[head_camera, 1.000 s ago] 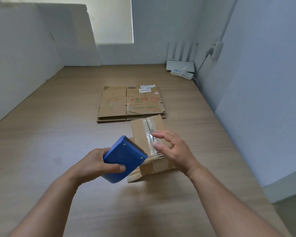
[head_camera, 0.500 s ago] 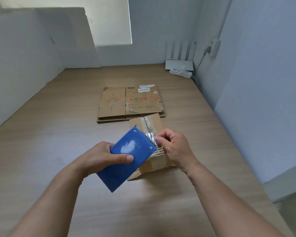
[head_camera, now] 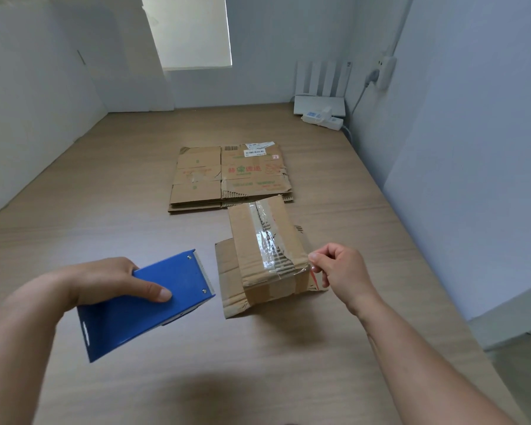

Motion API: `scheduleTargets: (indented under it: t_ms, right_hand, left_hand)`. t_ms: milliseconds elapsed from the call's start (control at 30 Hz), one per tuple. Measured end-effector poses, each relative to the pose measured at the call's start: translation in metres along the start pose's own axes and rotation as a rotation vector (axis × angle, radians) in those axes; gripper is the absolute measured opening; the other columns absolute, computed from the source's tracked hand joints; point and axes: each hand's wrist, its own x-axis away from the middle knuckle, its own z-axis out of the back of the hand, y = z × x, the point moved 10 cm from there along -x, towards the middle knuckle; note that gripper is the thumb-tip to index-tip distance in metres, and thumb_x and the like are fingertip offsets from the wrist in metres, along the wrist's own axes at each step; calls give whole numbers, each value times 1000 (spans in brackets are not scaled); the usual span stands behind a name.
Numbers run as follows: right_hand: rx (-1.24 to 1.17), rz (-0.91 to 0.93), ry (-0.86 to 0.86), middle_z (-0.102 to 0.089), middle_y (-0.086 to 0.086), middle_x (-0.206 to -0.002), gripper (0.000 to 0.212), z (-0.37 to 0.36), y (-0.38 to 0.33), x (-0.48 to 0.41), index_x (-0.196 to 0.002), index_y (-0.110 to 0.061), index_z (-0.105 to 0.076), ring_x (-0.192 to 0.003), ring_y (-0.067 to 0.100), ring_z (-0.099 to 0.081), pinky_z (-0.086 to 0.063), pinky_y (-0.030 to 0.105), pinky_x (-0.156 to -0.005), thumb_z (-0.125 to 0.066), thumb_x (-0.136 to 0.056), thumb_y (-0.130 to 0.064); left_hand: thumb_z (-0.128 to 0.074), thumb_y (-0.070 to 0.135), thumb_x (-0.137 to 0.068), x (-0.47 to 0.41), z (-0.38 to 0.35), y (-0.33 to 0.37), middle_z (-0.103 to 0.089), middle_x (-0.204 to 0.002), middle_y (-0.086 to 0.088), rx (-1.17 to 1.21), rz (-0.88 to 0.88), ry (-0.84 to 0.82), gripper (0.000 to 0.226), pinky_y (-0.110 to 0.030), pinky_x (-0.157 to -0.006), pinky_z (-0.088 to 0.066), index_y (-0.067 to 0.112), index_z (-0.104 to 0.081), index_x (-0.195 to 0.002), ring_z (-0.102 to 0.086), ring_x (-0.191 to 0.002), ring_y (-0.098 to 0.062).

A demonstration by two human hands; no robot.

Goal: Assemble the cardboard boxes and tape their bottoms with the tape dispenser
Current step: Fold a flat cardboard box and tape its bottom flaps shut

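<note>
At near right of tabletop (head_camera: 105,210): right hand (head_camera: 341,271) curled, thumb and forefinger pinching the loose tail of clear tape (head_camera: 265,240) where it comes over the box's near top edge. Other fingers folded in, holding nothing else.

Left hand (head_camera: 105,280): gripping the blue dispenser (head_camera: 147,305), thumb flat on its side plate, toothed end pointing toward the box. Dispenser is held above the tabletop, left of the box and apart from it; no tape seen running between them.

Box (head_camera: 267,250): assembled, standing bottom-up just ahead of the hands, slightly skewed. One strip of tape runs along the centre seam from far edge to near edge. Older brown tape bands the near face. Cardboard worn, corrugation exposed along the seam.

Step (judged): seam strip laid and apparently cut; the tail is being finished. Next move calls for folding the tail down onto the near face and rubbing it flat, then picking up the next blank.

Flat boxes (head_camera: 230,176): stacked beyond the box, not yet assembled. Top one carries red characters and a green emblem, a printed barcode and white barcode labels; text too small to read with confidence.

Far right corner: white router (head_camera: 319,102) and power strip (head_camera: 321,118).
</note>
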Motion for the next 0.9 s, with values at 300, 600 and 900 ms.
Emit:
scheduleTargets:
  t_ms: [300,600,900]
  right_hand:
    - [-7,-69,60,-57,2,-55,21,9,19,-4,-67,-7,-61,-36,4,-43,-40,21,-42,-61,-88,-5]
    - [16,-179,36,-58,1,-58,22,-3,51,-14,-64,-9,-60,-48,12,-47,-41,26,-46,-61,-86,-6]
    - [262,-294,37,-64,6,-96,22,0,65,-22,-97,-12,-64,-87,26,-59,-52,35,-73,-65,-85,-30]
  left_hand:
    - [-73,81,-11,-24,0,10,-75,-77,0,-75,28,1,102,-35,-82,-52,15,-74,-88,-72,-75,-20]
    - [-79,69,-45,-54,-17,3,-70,-91,-3,-112,174,22,72,-32,-78,-47,16,-66,-93,-67,-84,-20]
    - [-76,60,-66,-81,-37,17,-64,-100,-4,-103,193,4,54,-30,-76,-46,18,-58,-97,-63,-91,-20]
